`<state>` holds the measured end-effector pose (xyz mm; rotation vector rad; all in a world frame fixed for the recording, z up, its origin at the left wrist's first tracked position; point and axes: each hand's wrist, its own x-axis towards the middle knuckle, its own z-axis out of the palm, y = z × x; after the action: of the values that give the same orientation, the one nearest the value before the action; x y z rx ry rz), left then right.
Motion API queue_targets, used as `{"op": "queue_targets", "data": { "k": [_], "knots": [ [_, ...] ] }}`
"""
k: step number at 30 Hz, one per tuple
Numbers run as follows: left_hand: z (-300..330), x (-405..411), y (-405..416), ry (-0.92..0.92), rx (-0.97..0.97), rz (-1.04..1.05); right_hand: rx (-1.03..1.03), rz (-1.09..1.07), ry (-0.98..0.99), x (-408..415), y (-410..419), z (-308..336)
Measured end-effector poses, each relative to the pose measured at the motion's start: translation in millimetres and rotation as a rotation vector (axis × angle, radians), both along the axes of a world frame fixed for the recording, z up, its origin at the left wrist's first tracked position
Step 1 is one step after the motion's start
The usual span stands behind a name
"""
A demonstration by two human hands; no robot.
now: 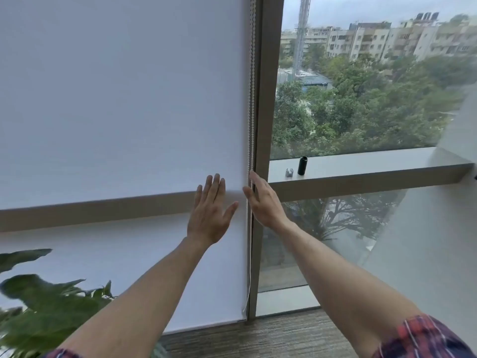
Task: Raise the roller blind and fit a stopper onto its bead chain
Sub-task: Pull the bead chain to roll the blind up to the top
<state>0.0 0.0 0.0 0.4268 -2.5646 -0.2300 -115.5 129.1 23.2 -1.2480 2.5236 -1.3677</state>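
The roller blind (116, 112) is fully lowered; raising has not begun. Both hands are spread and empty: the left hand (210, 213) flat before the fabric, the right hand (262, 201) at the bead chain (251, 99), which it must pinch next. The stopper (289, 172) waits on the sill (361, 166) beyond the right hand.

White blind, grey-brown frame

Plain white fabric roller blind (124, 99); white bead chain (251, 99); black cylinder (302, 165); red-and-navy plaid sleeve (423, 337); green leafy plant (38, 306).
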Motion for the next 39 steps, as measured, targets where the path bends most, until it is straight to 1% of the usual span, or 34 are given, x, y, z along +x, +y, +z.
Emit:
{"op": "queue_targets", "data": {
  "k": [3,5,9,12,16,18,20,25,27,29,32,35,37,39],
  "knots": [
    [-1.8,-0.5,3.8,-0.042,0.052,-0.029,-0.103,0.013,-0.143,0.8,-13.6,13.4],
    [-4.3,-0.7,7.2,-0.070,0.136,-0.088,-0.188,0.043,-0.257,3.3,-18.8,23.2],
    [-6.1,-0.4,11.3,-0.080,0.333,-0.149,-0.281,0.071,-0.276,5.6,-21.3,24.0],
    [-6.3,-4.1,16.8,0.004,0.479,-0.156,-0.291,0.036,-0.256,9.3,-23.2,18.4],
    [8.9,-10.2,21.0,0.154,0.770,-0.137,-0.302,-0.023,-0.212,12.5,-20.3,9.1],
    [20.3,-14.1,24.6,0.236,0.897,-0.148,-0.329,-0.036,-0.223,14.4,-19.0,4.5],
    [32.4,-16.7,29.8,0.325,0.981,-0.188,-0.345,-0.025,-0.247,20.0,-17.3,-0.2],
    [61.9,-24.6,47.3,0.501,1.028,-0.328,-0.408,-0.004,-0.249,35.5,-11.7,-9.4],
    [70.6,-26.9,53.5,0.536,1.017,-0.399,-0.323,-0.028,-0.261,41.4,-5.5,-30.6],
    [73.8,-28.4,57.8,0.553,1.016,-0.445,-0.240,-0.053,-0.295,52.3,7.7,-67.7],
    [70.8,-30.0,61.1,0.545,1.024,-0.453,-0.202,-0.054,-0.358,64.5,20.1,-104.0],
    [67.1,-32.3,61.5,0.549,1.104,-0.416,-0.206,-0.029,-0.379,58.6,15.6,-99.9],
    [66.8,-33.5,60.3,0.554,1.105,-0.375,-0.248,-0.032,-0.384,49.5,14.7,-91.2],
    [67.4,-32.7,61.0,0.549,1.098,-0.371,-0.310,-0.046,-0.430,34.8,15.5,-81.4]
  ]
}}
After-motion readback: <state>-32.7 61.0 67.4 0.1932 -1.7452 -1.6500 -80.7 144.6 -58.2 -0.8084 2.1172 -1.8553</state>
